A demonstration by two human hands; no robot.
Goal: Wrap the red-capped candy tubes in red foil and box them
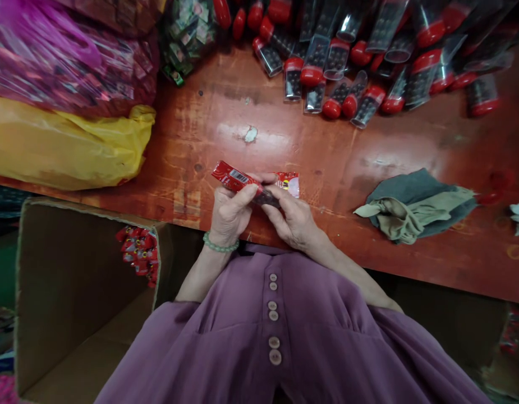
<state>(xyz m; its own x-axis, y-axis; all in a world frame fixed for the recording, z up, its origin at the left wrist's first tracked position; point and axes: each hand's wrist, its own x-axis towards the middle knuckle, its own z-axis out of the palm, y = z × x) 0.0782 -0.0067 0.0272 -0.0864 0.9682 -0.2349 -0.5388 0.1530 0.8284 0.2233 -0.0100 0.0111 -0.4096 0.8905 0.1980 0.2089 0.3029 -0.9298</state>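
Near the table's front edge, both hands hold a narrow red printed packet (228,173) with a barcode on its upper face. My left hand (232,213), with a green bead bracelet at the wrist, is closed on the packet, thumb on top. My right hand (295,219) grips its darker right end, where something dark and clear-walled shows; its contents are partly hidden by the fingers. Just behind the right fingers lies a red printed card (290,182) with a white patch, partly covered by the hand.
Many clear tubes of dark balls with red caps (312,73) lie at the back right. Grey-green cloth (414,205) lies at right. Yellow (65,146) and pink bags (74,62) fill the left. An open cardboard box (86,207) holding red packets (139,249) stands below.
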